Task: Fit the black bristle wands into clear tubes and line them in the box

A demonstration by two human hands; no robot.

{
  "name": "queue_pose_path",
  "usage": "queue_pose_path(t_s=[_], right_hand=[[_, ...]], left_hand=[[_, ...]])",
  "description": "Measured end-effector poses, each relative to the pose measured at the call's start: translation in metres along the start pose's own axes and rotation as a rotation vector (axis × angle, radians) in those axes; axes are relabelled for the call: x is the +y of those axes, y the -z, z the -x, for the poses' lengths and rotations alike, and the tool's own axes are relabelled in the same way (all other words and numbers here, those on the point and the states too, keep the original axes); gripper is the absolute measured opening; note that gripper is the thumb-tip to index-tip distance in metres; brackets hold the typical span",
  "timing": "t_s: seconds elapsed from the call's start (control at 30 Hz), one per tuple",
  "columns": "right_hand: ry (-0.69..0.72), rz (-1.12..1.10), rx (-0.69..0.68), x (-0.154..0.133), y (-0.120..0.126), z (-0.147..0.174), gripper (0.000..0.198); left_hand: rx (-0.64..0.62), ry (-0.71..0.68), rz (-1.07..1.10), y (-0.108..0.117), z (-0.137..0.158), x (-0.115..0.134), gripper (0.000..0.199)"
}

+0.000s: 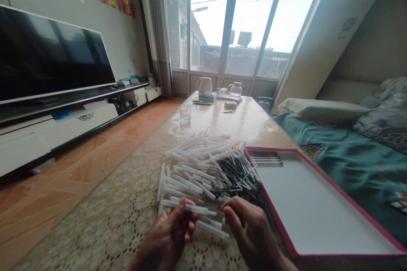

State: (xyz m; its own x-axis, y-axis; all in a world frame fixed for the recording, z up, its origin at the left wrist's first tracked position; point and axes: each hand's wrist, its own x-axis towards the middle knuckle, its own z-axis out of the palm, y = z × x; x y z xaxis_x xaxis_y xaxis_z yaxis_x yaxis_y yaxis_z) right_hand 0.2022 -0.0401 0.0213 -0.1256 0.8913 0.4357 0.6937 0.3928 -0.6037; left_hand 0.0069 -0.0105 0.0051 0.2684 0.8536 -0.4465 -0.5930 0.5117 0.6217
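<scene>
My left hand (176,230) is closed around a translucent white pen barrel (197,208), thumb on top. The barrel lies level, its narrow end pointing right toward my right hand (249,224). My right hand's fingers are pinched together just beyond that end; whatever they hold, if anything, is hidden. In front of both hands spreads a loose pile of similar white barrels (187,173). A heap of thin dark pen refills (238,173) lies against its right side. Several assembled dark-cored pens (265,160) rest side by side in the far left corner of a pink-rimmed white tray (327,211).
The long table (127,203) has a patterned cover. Farther along it stand a drinking glass (185,114), an electric kettle (204,85), a glass pitcher (235,89) and a small box (230,105). A green-covered sofa (333,139) lines the right; a TV cabinet (82,118) is left.
</scene>
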Motion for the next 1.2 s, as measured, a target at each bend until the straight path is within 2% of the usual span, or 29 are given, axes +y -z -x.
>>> queue_pose_path(t_s=[0.07, 0.13, 0.2, 0.3, 0.43, 0.6, 0.73, 0.83, 0.97, 1.13, 1.2], right_hand=[[-0.161, 0.172, 0.056, 0.011, 0.014, -0.004, 0.031], [-0.254, 0.379, 0.021, 0.023, 0.027, -0.007, 0.024], [-0.264, 0.533, -0.08, 0.032, 0.035, -0.008, 0.017], [-0.244, 0.67, -0.187, 0.039, 0.038, -0.008, 0.021], [-0.247, 0.736, -0.191, 0.041, 0.034, -0.01, 0.026], [-0.281, 0.723, -0.248, 0.038, 0.03, -0.014, 0.027], [-0.287, 0.702, -0.229, 0.038, 0.03, -0.014, 0.027], [-0.254, 0.576, -0.154, 0.039, 0.032, -0.012, 0.021], [-0.176, 0.17, -0.098, 0.03, 0.027, -0.011, 0.01], [-0.292, -0.442, -0.105, 0.005, 0.007, -0.01, 0.016], [-0.338, -0.616, -0.118, 0.0, -0.001, -0.009, 0.02]], left_hand=[[0.058, 0.016, 0.055, 0.0, -0.001, 0.008, 0.006], [0.075, 0.022, 0.087, -0.002, -0.001, 0.013, 0.007], [0.069, 0.03, 0.096, -0.005, 0.001, 0.016, 0.009], [0.065, 0.037, 0.076, -0.008, 0.004, 0.015, 0.009], [0.08, 0.041, 0.007, -0.008, 0.005, 0.009, 0.013], [0.045, 0.023, -0.089, -0.005, 0.003, 0.002, 0.014], [0.02, 0.002, -0.117, -0.004, 0.003, 0.001, 0.015], [0.0, -0.006, -0.128, -0.004, 0.001, -0.001, 0.015], [-0.044, 0.0, -0.135, -0.003, 0.0, -0.003, 0.015], [-0.078, 0.01, -0.103, -0.002, -0.001, -0.002, 0.016], [-0.085, 0.015, -0.077, -0.002, -0.001, -0.001, 0.017]])
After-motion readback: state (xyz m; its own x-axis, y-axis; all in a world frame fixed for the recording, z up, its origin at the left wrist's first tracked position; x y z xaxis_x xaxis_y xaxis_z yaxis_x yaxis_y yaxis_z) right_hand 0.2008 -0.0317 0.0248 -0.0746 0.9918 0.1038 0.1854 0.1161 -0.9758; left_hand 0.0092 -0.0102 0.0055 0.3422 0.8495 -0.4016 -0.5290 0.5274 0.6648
